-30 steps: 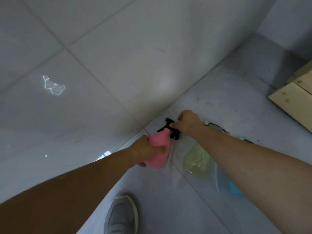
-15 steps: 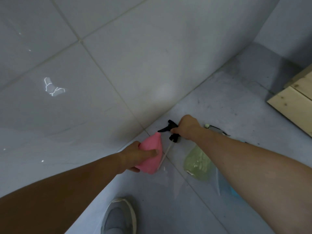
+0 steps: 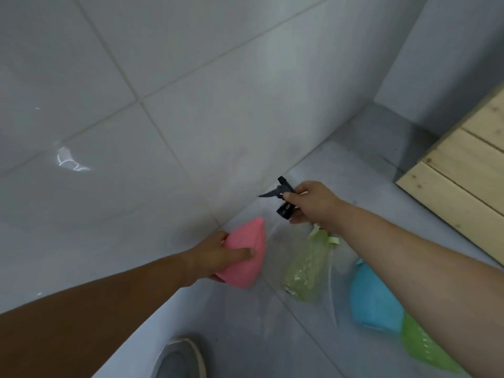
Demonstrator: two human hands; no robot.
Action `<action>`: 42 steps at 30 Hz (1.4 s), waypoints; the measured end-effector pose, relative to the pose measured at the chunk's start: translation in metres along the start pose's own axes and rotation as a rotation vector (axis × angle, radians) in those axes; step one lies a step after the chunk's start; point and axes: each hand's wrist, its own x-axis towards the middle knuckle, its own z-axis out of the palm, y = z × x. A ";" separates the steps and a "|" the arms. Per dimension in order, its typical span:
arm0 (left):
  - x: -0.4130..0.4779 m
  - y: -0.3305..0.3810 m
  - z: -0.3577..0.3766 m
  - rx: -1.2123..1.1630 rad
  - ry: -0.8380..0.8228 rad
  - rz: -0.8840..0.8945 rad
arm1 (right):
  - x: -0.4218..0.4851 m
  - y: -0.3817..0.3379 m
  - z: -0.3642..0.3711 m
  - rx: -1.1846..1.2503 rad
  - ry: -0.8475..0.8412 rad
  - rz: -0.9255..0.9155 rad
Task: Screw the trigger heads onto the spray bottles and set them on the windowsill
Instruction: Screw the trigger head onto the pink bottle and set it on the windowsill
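**A:** First item?

**B:** Trigger head [image 3: 283, 199], black. It is pinched between the fingers and thumb of the right hand [image 3: 313, 204], with the lever pointing left towards the tiled wall [image 3: 191, 105]. It touches no bottle.

**A:** And its bottle?

**B:** Pink bottle [image 3: 245, 257], neck bare, tilted. The neck lies just below and left of the trigger head. The left hand [image 3: 215, 259] has its fingers curled round the body. I cannot tell whether the base rests on the floor [image 3: 341, 170].

**A:** Other stock?

**B:** Pale green bottle [image 3: 306, 268], translucent, lying on the floor just right of the pink one, its top under the right wrist. Next right is a blue bottle [image 3: 373, 298]. A bright green bottle [image 3: 425, 350] lies by the lower right edge. Both are partly hidden by the right forearm.

**A:** Surroundings?

**B:** One grey shoe [image 3: 180, 360] at the bottom edge. Wooden planks [image 3: 463, 173] at the right, well apart from the bottles.
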 end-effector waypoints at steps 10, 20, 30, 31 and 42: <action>-0.095 0.088 0.013 0.153 0.016 0.360 | -0.138 -0.107 -0.118 0.183 0.384 -0.381; -0.225 0.136 0.041 0.299 0.122 0.635 | -0.312 -0.160 -0.161 0.217 0.474 -0.637; -0.295 0.132 0.062 0.288 0.094 0.776 | -0.408 -0.168 -0.168 0.280 0.630 -0.742; -0.298 0.131 0.063 0.289 0.094 0.781 | -0.412 -0.167 -0.169 0.282 0.641 -0.742; -0.326 0.146 0.087 0.276 0.067 0.891 | -0.420 -0.150 -0.130 0.206 0.415 -0.648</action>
